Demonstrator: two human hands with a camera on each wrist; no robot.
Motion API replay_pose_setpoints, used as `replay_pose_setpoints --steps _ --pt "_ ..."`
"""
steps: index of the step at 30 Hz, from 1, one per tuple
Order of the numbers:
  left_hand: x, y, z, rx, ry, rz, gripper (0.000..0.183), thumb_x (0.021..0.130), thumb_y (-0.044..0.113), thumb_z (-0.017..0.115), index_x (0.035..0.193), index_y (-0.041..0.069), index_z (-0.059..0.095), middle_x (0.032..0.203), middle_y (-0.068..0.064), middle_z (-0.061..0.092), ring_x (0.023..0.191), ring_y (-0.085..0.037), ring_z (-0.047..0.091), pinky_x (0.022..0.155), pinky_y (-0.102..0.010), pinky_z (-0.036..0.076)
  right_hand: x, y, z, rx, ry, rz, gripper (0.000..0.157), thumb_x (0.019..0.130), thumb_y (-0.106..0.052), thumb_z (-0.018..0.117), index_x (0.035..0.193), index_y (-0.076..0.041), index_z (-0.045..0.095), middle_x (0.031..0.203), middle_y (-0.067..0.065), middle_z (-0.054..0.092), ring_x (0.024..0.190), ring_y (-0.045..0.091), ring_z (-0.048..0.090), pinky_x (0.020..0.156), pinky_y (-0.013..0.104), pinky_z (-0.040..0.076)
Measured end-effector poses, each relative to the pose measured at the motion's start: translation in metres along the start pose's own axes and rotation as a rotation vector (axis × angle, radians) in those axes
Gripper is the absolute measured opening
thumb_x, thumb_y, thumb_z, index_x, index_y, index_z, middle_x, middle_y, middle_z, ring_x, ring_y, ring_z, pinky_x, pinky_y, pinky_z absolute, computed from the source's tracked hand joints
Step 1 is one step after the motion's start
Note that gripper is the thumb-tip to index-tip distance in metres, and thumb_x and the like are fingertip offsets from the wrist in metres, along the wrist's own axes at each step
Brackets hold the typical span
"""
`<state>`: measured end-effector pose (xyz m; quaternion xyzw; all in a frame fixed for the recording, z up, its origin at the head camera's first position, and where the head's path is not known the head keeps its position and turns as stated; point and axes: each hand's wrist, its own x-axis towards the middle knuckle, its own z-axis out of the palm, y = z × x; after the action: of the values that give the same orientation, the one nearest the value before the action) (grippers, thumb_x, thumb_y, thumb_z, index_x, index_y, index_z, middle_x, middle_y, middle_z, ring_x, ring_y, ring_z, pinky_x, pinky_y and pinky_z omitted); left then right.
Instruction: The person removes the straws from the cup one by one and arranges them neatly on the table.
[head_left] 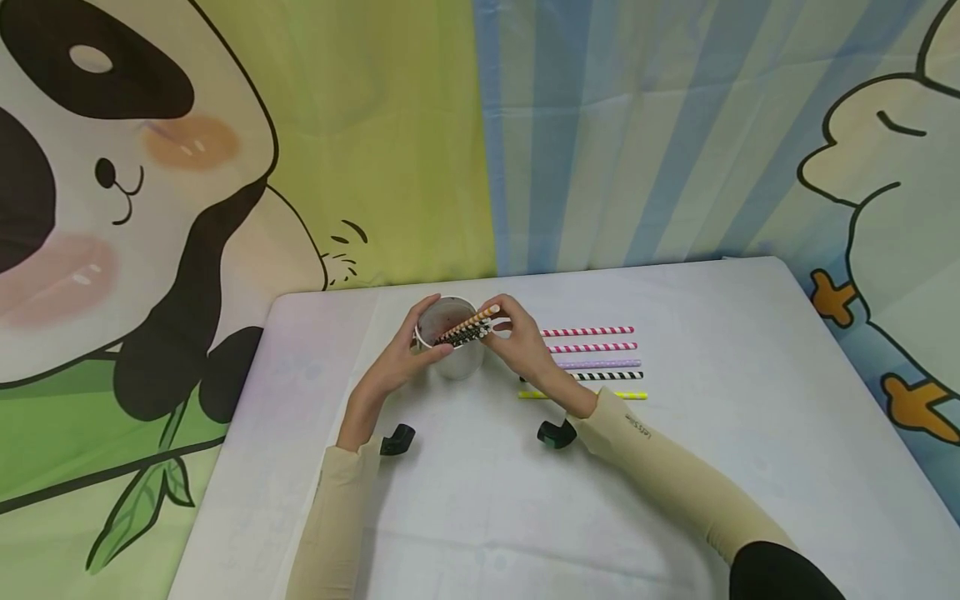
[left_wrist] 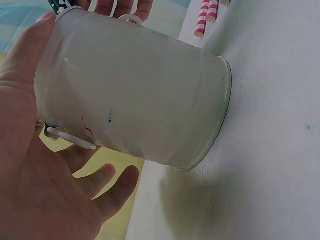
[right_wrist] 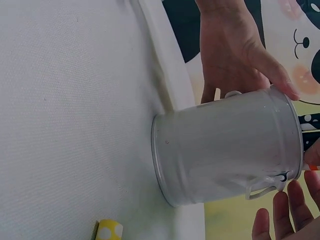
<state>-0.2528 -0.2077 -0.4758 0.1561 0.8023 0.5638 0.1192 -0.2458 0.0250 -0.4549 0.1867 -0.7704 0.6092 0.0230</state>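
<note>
A white metal bucket [head_left: 459, 365] with small side handles stands on the table. My left hand [head_left: 393, 362] grips its left side, thumb over the rim and the other fingers around the outside, as the left wrist view shows on the bucket [left_wrist: 135, 90]. Over the right rim, my right hand [head_left: 521, 343] pinches the upper ends of a small bunch of paper straws: an orange-striped straw [head_left: 467, 322] and black dotted straws [head_left: 467, 335]. Their lower ends lean inside the bucket. In the right wrist view, the black dotted straws [right_wrist: 311, 120] stick out past the rim.
Right of the bucket, several paper straws lie in a spaced row: a red-striped straw [head_left: 592, 332], a pink-striped straw [head_left: 600, 347], a purple straw [head_left: 600, 364], a black-striped straw [head_left: 611, 376] and a yellow straw [head_left: 622, 396]. A printed curtain [head_left: 390, 142] hangs behind the white table [head_left: 487, 517].
</note>
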Motion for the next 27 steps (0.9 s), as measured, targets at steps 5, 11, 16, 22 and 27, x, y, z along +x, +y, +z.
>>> replay_pose_setpoints --steps 5,11,16,22,27 --pt "0.0 -0.001 0.0 0.003 0.0 0.004 0.081 0.094 0.014 0.07 0.16 0.022 0.022 0.166 -0.012 0.021 0.152 -0.033 0.019 0.119 -0.064 0.014 0.001 0.001 0.0 0.023 -0.002 -0.002 0.028 0.09 0.006 0.068 0.114 0.013 0.056 0.119 0.03 0.058 0.117 0.042 0.058 0.097 0.064 0.046" --pt "0.0 -0.001 0.0 0.004 0.001 0.01 0.082 0.094 0.013 0.069 0.16 0.021 0.022 0.166 -0.012 0.021 0.152 -0.033 0.019 0.12 -0.063 0.015 0.008 0.03 0.002 -0.002 0.008 -0.017 0.028 0.09 0.0 0.069 0.115 0.0 0.058 0.118 0.017 0.06 0.116 0.032 0.061 0.097 0.055 0.05" --pt "0.0 -0.001 -0.001 0.007 0.0 0.007 0.082 0.094 0.013 0.07 0.16 0.021 0.022 0.165 -0.009 0.022 0.152 -0.031 0.019 0.12 -0.062 0.014 0.01 0.038 0.002 -0.005 0.013 -0.039 0.026 0.091 -0.002 0.069 0.114 -0.005 0.058 0.117 0.012 0.061 0.116 0.028 0.061 0.097 0.05 0.05" --pt "0.0 0.0 -0.001 0.01 -0.001 0.009 0.082 0.094 0.014 0.07 0.16 0.021 0.022 0.165 -0.009 0.023 0.152 -0.031 0.02 0.12 -0.062 0.015 0.011 0.034 0.001 0.021 0.027 -0.057 0.025 0.09 0.005 0.065 0.113 -0.002 0.058 0.117 0.015 0.061 0.115 0.029 0.061 0.097 0.051 0.05" --pt "0.0 0.0 -0.001 0.018 -0.003 0.006 0.082 0.094 0.014 0.07 0.16 0.022 0.021 0.166 -0.009 0.021 0.153 -0.032 0.018 0.12 -0.062 0.015 0.009 0.015 -0.001 0.058 0.036 -0.075 0.022 0.092 0.006 0.06 0.113 0.007 0.057 0.117 0.024 0.059 0.114 0.035 0.06 0.098 0.06 0.046"
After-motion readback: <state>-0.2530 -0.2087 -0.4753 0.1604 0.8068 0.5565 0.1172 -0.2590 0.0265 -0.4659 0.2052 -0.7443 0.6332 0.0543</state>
